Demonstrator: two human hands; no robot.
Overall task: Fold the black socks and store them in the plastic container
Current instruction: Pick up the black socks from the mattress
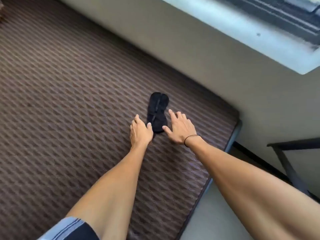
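On the brown quilted mattress (pixel 69 101), near its right edge and far corner, the pair of black low-cut fabric socks (pixel 157 111) is lying flat, the two laid side by side lengthwise, rounded toes pointing away from the person. Both arms are reaching forward over the mattress.

Left hand (pixel 140 131) is sitting palm-down just left of the socks' near end, fingers loosely together, thumb tip touching the sock edge. Not gripping anything.

Right hand (pixel 181 129) is sitting palm-down just right of the socks, fingers spread, thumb tip touching the near end of the sock, index finger stretching along its right side. Also holding nothing. Thin black band (pixel 192 138) is circling the right wrist.

Socks are sitting between the two hands, unfolded at full length. Plastic container is out of frame.

Beige wall (pixel 173 40) is running along the far side of the mattress; bright window ledge (pixel 242 26) is showing upper right. Grey striped sleeve (pixel 69 227) is showing at bottom left.
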